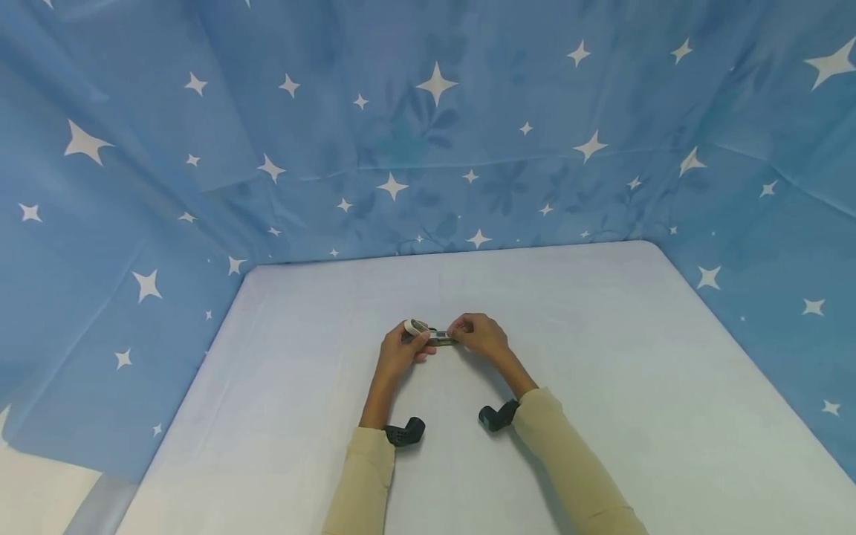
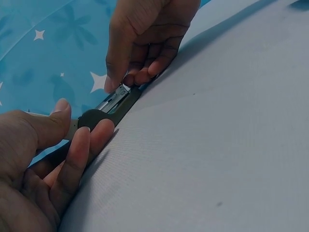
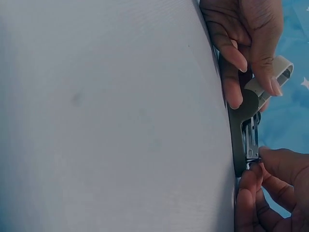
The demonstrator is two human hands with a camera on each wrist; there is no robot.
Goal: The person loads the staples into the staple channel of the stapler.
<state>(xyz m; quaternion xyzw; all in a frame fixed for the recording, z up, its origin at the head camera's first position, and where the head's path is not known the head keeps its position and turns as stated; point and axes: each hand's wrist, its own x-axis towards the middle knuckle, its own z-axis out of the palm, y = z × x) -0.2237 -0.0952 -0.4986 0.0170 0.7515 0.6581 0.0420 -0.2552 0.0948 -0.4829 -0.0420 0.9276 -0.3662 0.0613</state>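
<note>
A stapler (image 1: 439, 339) with a dark green base and a cream top is held low over the table between both hands. Its cream top cover (image 3: 286, 66) is swung up and back, baring the metal magazine (image 3: 252, 135). My left hand (image 1: 397, 354) grips the stapler around its hinge end, thumb on the cover side and fingers along the green base (image 3: 236, 140). At the opposite end, my right hand (image 1: 483, 336) pinches the tip of the magazine between thumb and fingers. Those fingertips hide whatever small piece may be between them.
A white-covered table (image 1: 301, 416) lies under the hands. Blue curtains (image 1: 414, 141) with white stars enclose its back and sides. Each wrist carries a black camera (image 1: 405, 432), close to the beige sleeves (image 1: 568, 453).
</note>
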